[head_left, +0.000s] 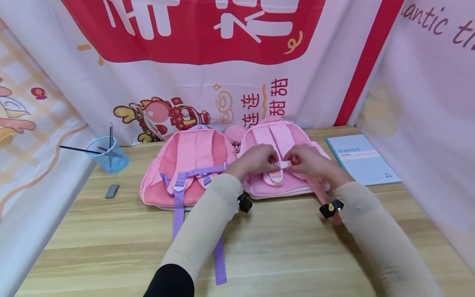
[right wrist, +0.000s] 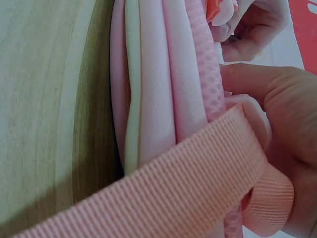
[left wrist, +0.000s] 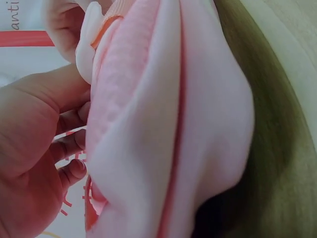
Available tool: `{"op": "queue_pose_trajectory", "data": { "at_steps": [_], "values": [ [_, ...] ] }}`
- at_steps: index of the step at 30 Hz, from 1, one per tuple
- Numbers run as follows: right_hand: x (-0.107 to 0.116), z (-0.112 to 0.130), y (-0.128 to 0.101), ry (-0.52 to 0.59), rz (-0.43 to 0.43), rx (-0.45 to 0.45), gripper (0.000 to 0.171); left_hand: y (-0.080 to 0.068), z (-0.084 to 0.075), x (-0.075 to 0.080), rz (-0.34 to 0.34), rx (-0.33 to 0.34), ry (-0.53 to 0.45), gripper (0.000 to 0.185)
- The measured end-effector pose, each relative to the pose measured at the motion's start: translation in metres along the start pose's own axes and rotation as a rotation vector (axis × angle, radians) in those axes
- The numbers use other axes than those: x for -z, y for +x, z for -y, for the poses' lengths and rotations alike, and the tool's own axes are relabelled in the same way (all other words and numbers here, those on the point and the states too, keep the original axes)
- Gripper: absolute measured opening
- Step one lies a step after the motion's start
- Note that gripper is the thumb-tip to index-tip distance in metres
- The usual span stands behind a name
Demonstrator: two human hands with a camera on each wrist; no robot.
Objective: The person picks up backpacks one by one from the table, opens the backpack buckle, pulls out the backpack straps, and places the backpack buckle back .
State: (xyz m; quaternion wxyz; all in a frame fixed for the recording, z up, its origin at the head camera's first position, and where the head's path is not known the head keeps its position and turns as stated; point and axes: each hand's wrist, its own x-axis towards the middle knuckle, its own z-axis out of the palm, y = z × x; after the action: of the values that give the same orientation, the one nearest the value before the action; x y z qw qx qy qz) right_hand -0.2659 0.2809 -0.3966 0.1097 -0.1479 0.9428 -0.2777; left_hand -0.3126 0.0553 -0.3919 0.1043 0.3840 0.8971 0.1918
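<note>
A pink backpack (head_left: 293, 189) lies on the table with its shoulder straps (head_left: 280, 138) facing up. Over it, my left hand (head_left: 258, 159) pinches one side of a small white buckle (head_left: 283, 164), while my right hand (head_left: 311, 161) pinches the other side. Whether the two buckle halves are locked together I cannot tell. A coral webbing strap (right wrist: 163, 173) hangs from the bag's right side, below my right hand. In the left wrist view, the lower fingers (left wrist: 69, 146) of my left hand curl beside the bag's edge.
A second pink backpack (head_left: 156, 185) with purple webbing (head_left: 179, 218) lies to the left, against the first. Farther left are a blue pen cup (head_left: 118, 163) and a grey eraser (head_left: 111, 191). A notebook (head_left: 365, 161) lies at the right. Printed cloth (head_left: 319, 90) hangs behind.
</note>
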Motion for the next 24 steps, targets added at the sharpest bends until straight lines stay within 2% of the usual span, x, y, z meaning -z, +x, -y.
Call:
{"op": "queue_pose_trajectory", "data": {
  "at_steps": [6,11,20,24],
  "values": [
    [0.0033,0.0005,-0.0001,0.065,0.007,-0.025,0.036,0.0001,0.0034,-0.0004,-0.025,-0.014,0.001,0.022],
    [0.0053,-0.0011,-0.0001,0.058,0.016,-0.025,0.036,-0.0006,0.0030,0.0002,-0.047,-0.018,-0.010,0.020],
    [0.0043,-0.0033,0.0008,0.043,0.021,0.042,0.031,-0.0004,0.0045,-0.0012,-0.064,-0.054,-0.022,0.019],
    [0.0031,-0.0050,0.0016,0.031,-0.001,0.085,0.025,-0.0013,0.0048,-0.0005,-0.064,-0.047,-0.051,0.019]
  ]
}}
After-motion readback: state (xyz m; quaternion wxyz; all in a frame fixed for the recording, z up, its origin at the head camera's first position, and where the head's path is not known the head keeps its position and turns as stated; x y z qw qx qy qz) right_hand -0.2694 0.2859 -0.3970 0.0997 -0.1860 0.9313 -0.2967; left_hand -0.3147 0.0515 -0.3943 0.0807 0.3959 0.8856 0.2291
